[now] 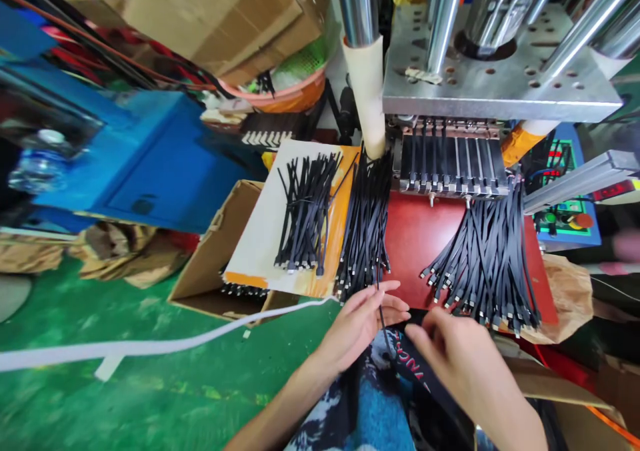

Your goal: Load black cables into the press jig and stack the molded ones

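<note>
My left hand point(364, 314) is in front of the red work surface, thumb and fingers closed around a thin black cable point(383, 321). The cable hangs down over my patterned clothing. To the right, my right hand point(453, 344) is curled with its back toward me; what its fingers hold, if anything, is hidden. Just beyond my left hand lies a dense pile of black cables point(365, 224) with metal plug ends. A larger heap of black cables point(493, 264) spreads over the right side of the red surface point(415, 231).
A tied cable bundle point(305, 214) rests on a white board point(260, 237) above an open carton point(200, 271). Ahead stands a press with a thick steel plate point(500, 91) over a mould point(453, 161) loaded with cables. A control box point(565, 204) is at right, a blue cabinet point(155, 164) at left.
</note>
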Demonstrator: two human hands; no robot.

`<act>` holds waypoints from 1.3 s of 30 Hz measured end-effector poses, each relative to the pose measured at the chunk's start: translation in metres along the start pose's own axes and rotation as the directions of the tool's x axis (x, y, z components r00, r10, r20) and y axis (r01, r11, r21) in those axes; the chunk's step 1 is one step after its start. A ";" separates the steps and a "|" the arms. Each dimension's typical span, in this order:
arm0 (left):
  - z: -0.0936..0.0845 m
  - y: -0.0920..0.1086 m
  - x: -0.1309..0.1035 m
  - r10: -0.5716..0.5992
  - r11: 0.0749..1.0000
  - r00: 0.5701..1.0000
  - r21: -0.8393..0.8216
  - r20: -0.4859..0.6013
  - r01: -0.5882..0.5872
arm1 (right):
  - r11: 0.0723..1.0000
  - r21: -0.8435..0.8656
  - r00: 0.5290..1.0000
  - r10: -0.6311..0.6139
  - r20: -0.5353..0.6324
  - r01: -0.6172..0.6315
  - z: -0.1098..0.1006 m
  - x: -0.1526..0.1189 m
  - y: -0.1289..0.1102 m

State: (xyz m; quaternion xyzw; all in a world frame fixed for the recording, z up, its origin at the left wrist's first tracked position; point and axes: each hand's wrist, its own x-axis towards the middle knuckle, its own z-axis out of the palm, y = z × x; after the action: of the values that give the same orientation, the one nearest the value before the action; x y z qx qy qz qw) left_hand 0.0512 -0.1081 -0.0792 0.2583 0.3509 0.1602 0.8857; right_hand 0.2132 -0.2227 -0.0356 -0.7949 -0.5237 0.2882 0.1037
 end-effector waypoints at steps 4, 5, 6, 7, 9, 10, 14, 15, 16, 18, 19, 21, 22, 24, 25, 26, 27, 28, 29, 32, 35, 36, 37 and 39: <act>0.012 0.003 0.020 0.086 0.972 0.996 0.220 -0.013 -0.081 | 0.920 -0.246 0.940 0.248 -0.236 -0.305 0.002 0.017 0.016; 0.013 0.004 0.024 0.076 0.950 0.997 0.302 0.003 -0.073 | 0.927 -0.240 0.941 0.231 -0.246 -0.290 0.004 0.020 0.018; 0.014 0.006 0.028 0.060 0.928 0.998 0.367 0.023 -0.064 | 0.942 -0.210 0.944 0.205 -0.258 -0.262 0.007 0.022 0.020; 0.015 0.007 0.032 0.044 0.912 0.998 0.407 0.045 -0.058 | 0.952 -0.178 0.941 0.194 -0.277 -0.249 0.010 0.023 0.021; 0.016 0.009 0.037 0.022 0.901 0.996 0.431 0.084 -0.056 | 0.940 -0.170 0.927 0.239 -0.290 -0.295 0.013 0.022 0.022; 0.017 0.009 0.039 0.016 0.899 0.996 0.435 0.093 -0.055 | 0.924 -0.191 0.922 0.273 -0.276 -0.331 0.015 0.022 0.022; 0.021 0.009 0.044 -0.017 0.889 0.996 0.457 0.090 -0.026 | 0.951 -0.119 0.937 0.252 -0.240 -0.286 0.015 0.015 0.023; 0.023 0.010 0.045 -0.035 0.899 0.995 0.438 0.093 -0.009 | 0.977 -0.020 0.955 0.201 -0.220 -0.210 0.014 0.011 0.022; 0.026 0.010 0.046 -0.061 0.918 0.993 0.395 0.101 0.016 | 0.987 0.095 0.974 0.143 -0.177 -0.128 0.014 0.005 0.022; 0.034 0.011 0.049 -0.122 0.965 0.984 0.245 0.128 0.087 | 0.950 0.312 1.000 0.004 -0.015 0.001 0.012 -0.010 0.022; 0.038 0.013 0.050 -0.149 0.979 0.978 0.160 0.145 0.125 | 0.923 0.385 0.995 -0.059 0.083 0.023 0.010 -0.017 0.024; 0.045 0.015 0.049 -0.182 0.983 0.964 0.041 0.194 0.177 | 0.883 0.469 0.964 -0.117 0.237 -0.008 0.004 -0.026 0.030; 0.047 0.015 0.047 -0.188 0.982 0.956 0.032 0.225 0.186 | 0.858 0.513 0.954 -0.120 0.274 -0.039 -0.001 -0.026 0.035; 0.049 0.013 0.038 -0.187 0.981 0.934 0.116 0.306 0.159 | 0.744 0.664 0.966 -0.107 0.236 -0.080 -0.010 -0.017 0.042; 0.050 0.011 0.032 -0.193 0.973 0.921 0.190 0.338 0.134 | 0.652 0.754 0.982 -0.077 0.171 -0.080 -0.013 -0.008 0.044; 0.049 0.009 0.026 -0.202 0.957 0.914 0.269 0.351 0.108 | 0.554 0.831 0.996 -0.021 0.083 -0.057 -0.016 0.002 0.043; 0.048 0.008 0.020 -0.207 0.935 0.917 0.345 0.341 0.082 | 0.469 0.883 0.998 0.055 -0.014 -0.014 -0.017 0.013 0.041; 0.047 0.007 0.015 -0.208 0.907 0.926 0.417 0.315 0.062 | 0.414 0.910 0.985 0.140 -0.101 0.034 -0.017 0.023 0.037; 0.047 0.009 0.012 -0.204 0.873 0.936 0.487 0.285 0.042 | 0.391 0.917 0.961 0.218 -0.169 0.073 -0.016 0.032 0.032; 0.052 0.029 0.015 -0.081 0.718 0.966 0.687 0.244 -0.113 | 0.438 0.887 0.933 0.238 -0.269 0.144 -0.011 0.045 0.019; 0.066 0.065 0.036 0.223 0.481 0.922 0.786 0.318 -0.388 | 0.528 0.822 0.950 0.083 -0.299 0.213 -0.005 0.042 0.016; 0.071 0.077 0.044 0.294 0.412 0.880 0.782 0.373 -0.468 | 0.555 0.799 0.950 0.050 -0.308 0.230 -0.004 0.040 0.016; 0.076 0.088 0.052 0.329 0.361 0.839 0.764 0.433 -0.535 | 0.582 0.778 0.949 0.033 -0.314 0.237 -0.004 0.038 0.017; 0.082 0.102 0.065 0.328 0.324 0.792 0.726 0.515 -0.607 | 0.635 0.735 0.947 0.016 -0.322 0.239 -0.003 0.035 0.018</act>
State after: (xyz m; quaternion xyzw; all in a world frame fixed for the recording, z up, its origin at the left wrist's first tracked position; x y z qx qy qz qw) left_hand 0.1442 -0.0229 -0.0046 0.7770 0.1639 0.1744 0.5823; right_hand 0.2391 -0.1993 -0.0539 -0.6756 -0.3789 0.3519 0.5255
